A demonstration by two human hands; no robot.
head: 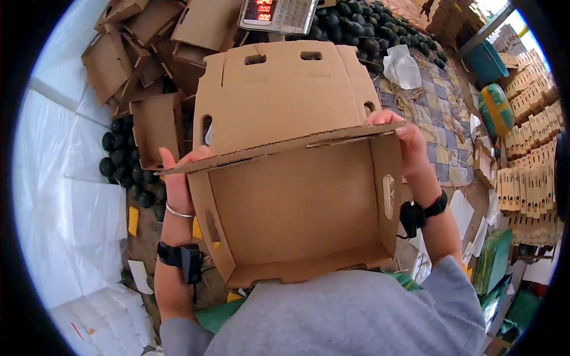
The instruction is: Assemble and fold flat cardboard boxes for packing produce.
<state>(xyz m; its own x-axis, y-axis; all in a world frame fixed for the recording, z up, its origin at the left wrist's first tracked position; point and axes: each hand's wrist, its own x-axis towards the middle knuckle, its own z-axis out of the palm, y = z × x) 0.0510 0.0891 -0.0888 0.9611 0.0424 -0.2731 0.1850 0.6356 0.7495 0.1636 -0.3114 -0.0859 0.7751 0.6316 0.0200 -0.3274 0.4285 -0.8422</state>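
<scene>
An open cardboard box (294,209) is tilted towards me, its inside bare and its near wall against my grey shirt. My left hand (180,178) grips the left end of the box's far upper edge, thumb raised above the board. At the right end of that same edge, my right hand (407,138) pinches the cardboard between thumb and fingers. Oval handle holes show in both side walls. Just beyond lies a flat, die-cut cardboard blank (285,98) with slots cut in it; the box hides its near part.
Folded cardboard trays (156,124) pile up at the left, beside dark green avocados (118,153). A digital scale (278,15) stands behind the blank. More avocados (365,26) lie at the back right. Stacked printed cartons (527,178) line the right side; white foam blocks (98,316) sit lower left.
</scene>
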